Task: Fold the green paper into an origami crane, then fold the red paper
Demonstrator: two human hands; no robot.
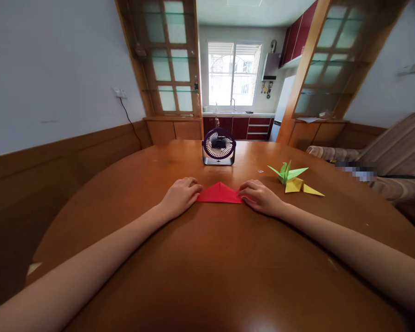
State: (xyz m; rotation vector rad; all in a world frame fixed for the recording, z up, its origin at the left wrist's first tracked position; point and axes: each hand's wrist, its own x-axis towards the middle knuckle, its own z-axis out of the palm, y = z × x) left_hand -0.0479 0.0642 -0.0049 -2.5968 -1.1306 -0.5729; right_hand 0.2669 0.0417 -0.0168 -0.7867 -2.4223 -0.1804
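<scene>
A sheet of red origami paper (219, 194), folded into a wide triangle with its point away from me, lies on the brown wooden table (207, 267). At its left corner, the curled fingers of my left hand (181, 195) hold the edge. My right hand (261, 196) pinches the opposite corner, thumb and fingers close together. The corners themselves are hidden under the fingertips. To the right of my right hand stand a green paper crane (286, 173) and a yellow folded-paper figure (295, 185), touching or overlapping in view.
A small dark purple fan (219, 144) stands on the table beyond the red paper. A striped sofa (394, 157) is off the table's right side. Glass-shelved cabinets (169, 60) and a kitchen window (233, 74) are behind.
</scene>
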